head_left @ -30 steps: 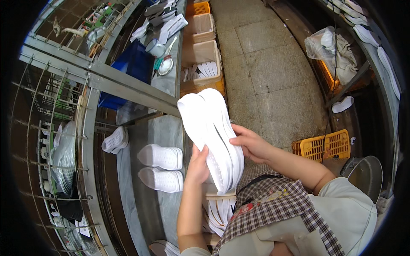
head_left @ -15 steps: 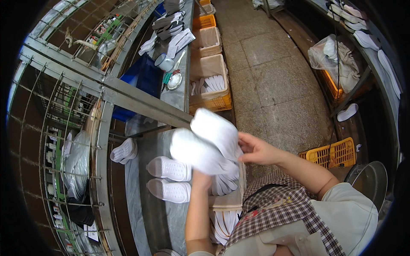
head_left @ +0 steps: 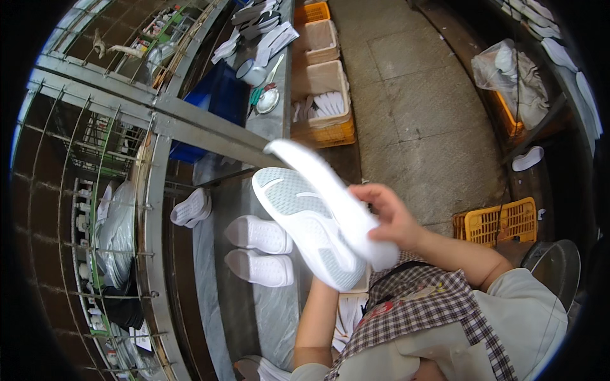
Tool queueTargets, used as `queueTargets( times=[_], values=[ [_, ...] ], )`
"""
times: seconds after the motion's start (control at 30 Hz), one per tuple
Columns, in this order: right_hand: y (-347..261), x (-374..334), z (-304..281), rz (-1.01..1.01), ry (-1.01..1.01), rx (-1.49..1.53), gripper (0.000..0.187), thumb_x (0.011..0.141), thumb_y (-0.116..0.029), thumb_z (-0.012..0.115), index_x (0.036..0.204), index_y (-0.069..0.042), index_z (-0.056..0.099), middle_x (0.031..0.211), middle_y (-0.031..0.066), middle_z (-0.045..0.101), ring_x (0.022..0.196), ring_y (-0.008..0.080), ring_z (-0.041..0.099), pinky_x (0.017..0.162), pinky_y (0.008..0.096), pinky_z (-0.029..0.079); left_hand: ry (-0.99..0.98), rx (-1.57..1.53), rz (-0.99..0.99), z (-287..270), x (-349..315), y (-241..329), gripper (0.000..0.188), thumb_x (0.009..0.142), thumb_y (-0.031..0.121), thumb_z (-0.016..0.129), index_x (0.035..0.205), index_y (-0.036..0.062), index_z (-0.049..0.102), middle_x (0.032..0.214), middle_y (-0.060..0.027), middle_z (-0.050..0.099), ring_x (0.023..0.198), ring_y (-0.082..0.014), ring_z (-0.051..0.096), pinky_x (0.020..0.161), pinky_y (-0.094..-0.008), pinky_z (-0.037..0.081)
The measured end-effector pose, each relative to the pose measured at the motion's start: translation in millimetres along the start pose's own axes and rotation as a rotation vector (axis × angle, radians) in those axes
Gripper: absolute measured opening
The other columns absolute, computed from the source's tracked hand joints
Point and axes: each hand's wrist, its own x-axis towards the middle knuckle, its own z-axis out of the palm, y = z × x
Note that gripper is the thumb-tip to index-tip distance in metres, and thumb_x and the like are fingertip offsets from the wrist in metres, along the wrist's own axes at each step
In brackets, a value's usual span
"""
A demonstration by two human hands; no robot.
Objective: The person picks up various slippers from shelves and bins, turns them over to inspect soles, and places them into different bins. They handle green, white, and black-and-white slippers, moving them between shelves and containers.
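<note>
One long white shoe sole with grey textured patches [head_left: 311, 232] is slanting above the edge of a grey-topped work table [head_left: 276, 324], its tread facing the camera. A second white shoe sole, smooth-sided and blurred [head_left: 340, 197], is standing nearly edge-on against the view, overlapping the patched sole's right side. The bare right hand [head_left: 395, 219] is gripping this second sole toward its lower end, the thumb pressing on its side and the forefinger curling at its edge. The left forearm [head_left: 318, 320] is rising from the lower edge, while the patched sole is covering the left hand; whether those fingers are spread or closed, the view is not telling. Two white dotted shoe pieces with translucent tips [head_left: 270, 236] are lying side by side on the table, left of the held soles. Farther up, a white enamel mug [head_left: 251, 73] is standing near a deep blue plastic bin [head_left: 216, 105].
</note>
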Motion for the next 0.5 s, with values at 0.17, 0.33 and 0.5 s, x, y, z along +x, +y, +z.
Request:
queueTargets(
  times=[0.17,0.33,0.5],
  values=[
    [-18.5,8.0,-7.5,0.204,0.176,0.721,0.072,0.072,-0.023,0.056,0.137,0.000,0.033,0.119,0.0205,0.055,0.100,0.0274,0.063,0.084,0.0377,0.056,-0.227,-0.478,0.115,0.2,-25.9,16.4,0.030,0.089,0.032,0.056,0.102,0.0053,0.050,0.093,-0.0068,0.045,0.079,-0.0172,0.042,0.062,-0.0266,0.039],
    [-11.4,7.4,-11.4,0.240,0.179,0.814,0.074,0.072,-0.019,0.053,0.140,-0.001,0.029,0.124,0.0199,0.053,0.103,0.0282,0.062,0.087,0.0383,0.055,-0.456,-0.564,0.095,5.1,-31.7,25.6,0.038,0.088,0.032,0.057,0.114,0.0062,0.050,0.106,-0.0076,0.047,0.092,-0.0195,0.044,0.072,-0.0300,0.042],
    [4.1,1.2,3.9,0.238,-0.061,0.314,0.068,0.079,-0.022,0.052,0.139,0.001,0.032,0.134,0.0186,0.046,0.119,0.0258,0.050,0.101,0.0372,0.042,0.075,-0.096,0.021,11.2,-32.3,26.6,0.043,0.094,0.032,0.050,0.126,0.0029,0.047,0.121,-0.0111,0.055,0.112,-0.0217,0.054,0.094,-0.0364,0.047]
  ],
)
